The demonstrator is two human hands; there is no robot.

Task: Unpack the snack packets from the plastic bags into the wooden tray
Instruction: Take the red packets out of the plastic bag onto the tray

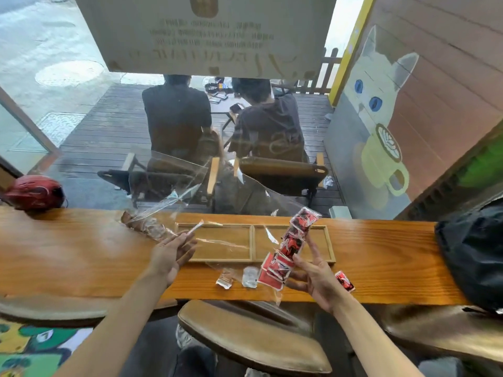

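A shallow wooden tray (252, 242) with two compartments lies on the counter; no packets lie in it. My right hand (315, 276) grips a stack of red snack packets (288, 247) still wrapped in clear plastic, tilted over the tray's right compartment. My left hand (171, 254) pinches the edge of a large clear plastic bag (163, 183) that rises up to the left of the tray. One loose red packet (345, 281) lies on the counter right of my right hand. Two small clear packets (239, 277) rest in front of the tray.
The wooden counter (68, 254) runs along a window. A red helmet (34, 192) sits at its far left end and a black bag (473, 254) at its right end. Padded stools (253, 338) stand below the counter's near edge. Two people sit outside behind the glass.
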